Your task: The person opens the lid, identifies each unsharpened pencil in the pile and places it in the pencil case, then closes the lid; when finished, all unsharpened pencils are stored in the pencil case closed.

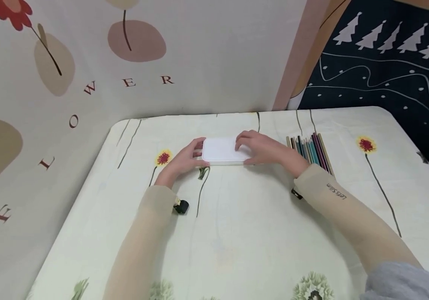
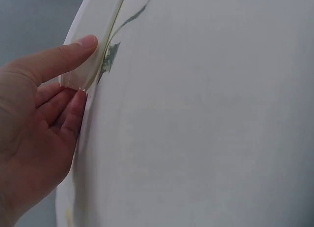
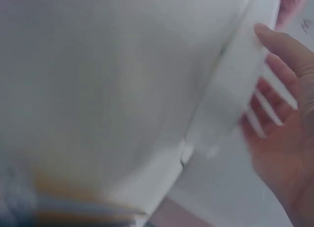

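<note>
A flat white rectangular box lies near the far side of the table, between the two hands. My left hand grips its left end, and in the left wrist view the thumb presses the long side wall while the fingers bend at the short end. Over the right end of the box comes my right hand, its thumb at the near side and its bent fingers at the top. The right wrist view, somewhat blurred, shows that thumb against the box wall. What the box contains is hidden.
A row of several colored pencils lies right of the box, partly behind the right forearm. A floral cloth covers the table. Printed fabric hangs along the far and left sides, with a dark tree-patterned cloth at right.
</note>
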{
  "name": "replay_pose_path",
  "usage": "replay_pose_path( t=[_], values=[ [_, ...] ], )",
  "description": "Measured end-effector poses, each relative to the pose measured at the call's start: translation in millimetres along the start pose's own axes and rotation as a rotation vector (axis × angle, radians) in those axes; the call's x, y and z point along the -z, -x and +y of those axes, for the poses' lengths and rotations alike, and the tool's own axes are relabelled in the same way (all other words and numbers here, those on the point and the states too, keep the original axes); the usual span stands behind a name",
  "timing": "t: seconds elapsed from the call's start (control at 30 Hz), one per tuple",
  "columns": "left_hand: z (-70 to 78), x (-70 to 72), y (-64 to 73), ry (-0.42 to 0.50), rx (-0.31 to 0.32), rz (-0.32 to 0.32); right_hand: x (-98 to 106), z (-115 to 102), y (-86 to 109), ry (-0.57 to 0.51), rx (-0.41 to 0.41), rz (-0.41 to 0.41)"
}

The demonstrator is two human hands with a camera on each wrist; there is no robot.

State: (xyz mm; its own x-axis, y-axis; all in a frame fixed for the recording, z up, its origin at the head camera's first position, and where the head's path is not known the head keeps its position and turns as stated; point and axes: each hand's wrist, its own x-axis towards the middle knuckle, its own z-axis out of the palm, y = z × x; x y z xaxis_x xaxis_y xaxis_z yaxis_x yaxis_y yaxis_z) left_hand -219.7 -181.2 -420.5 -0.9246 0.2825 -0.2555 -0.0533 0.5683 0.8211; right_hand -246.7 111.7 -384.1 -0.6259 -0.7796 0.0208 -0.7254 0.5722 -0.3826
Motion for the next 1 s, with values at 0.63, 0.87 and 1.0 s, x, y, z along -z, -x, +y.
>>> replay_pose_path(
  t=[0.63,0.87,1.0],
  values=[
    [57.2,-41.8,-4.4,-0.836,-0.300,0.061,9,49,24.9,-0.331,-0.263,-0.116],
    [63.4,-43.5,-6.7,-0.925,-0.309,0.092,6,60,30.1,-0.429,-0.241,-0.098],
    [61.3,-43.2,-6.7,-0.936,-0.345,0.115,5,66,35.0,-0.473,-0.225,-0.066]
  ],
)
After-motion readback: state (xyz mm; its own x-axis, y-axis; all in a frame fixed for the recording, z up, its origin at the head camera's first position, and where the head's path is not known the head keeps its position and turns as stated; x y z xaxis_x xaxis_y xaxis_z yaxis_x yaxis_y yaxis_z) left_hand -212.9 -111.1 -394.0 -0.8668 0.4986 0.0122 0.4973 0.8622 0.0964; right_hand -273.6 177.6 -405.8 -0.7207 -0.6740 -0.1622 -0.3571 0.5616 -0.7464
